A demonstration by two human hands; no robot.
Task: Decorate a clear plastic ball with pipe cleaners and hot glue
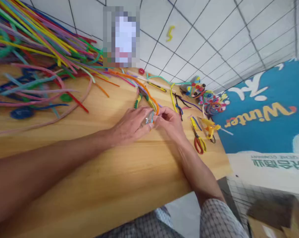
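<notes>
Near the middle of the wooden table [129,165], my left hand [134,122] is closed around a small shiny, light-blue and clear item [149,117] that I cannot make out fully. Beside it, almost touching, my right hand [168,122] pinches at the end of an orange pipe cleaner [149,93], which runs up and left from the fingers. Pliers with green and yellow handles [137,100] lie just beyond my left hand, partly covered by it. The exact contact between the fingertips and the pipe cleaner is small and blurred.
Many coloured pipe cleaners [50,43] are heaped at the left. A yellow cutter [157,86] lies behind the hands. Scissors [199,144], a yellow glue gun [210,128] and colourful decorated balls [214,101] are at the right. A blue board [263,112] stands beyond the table edge.
</notes>
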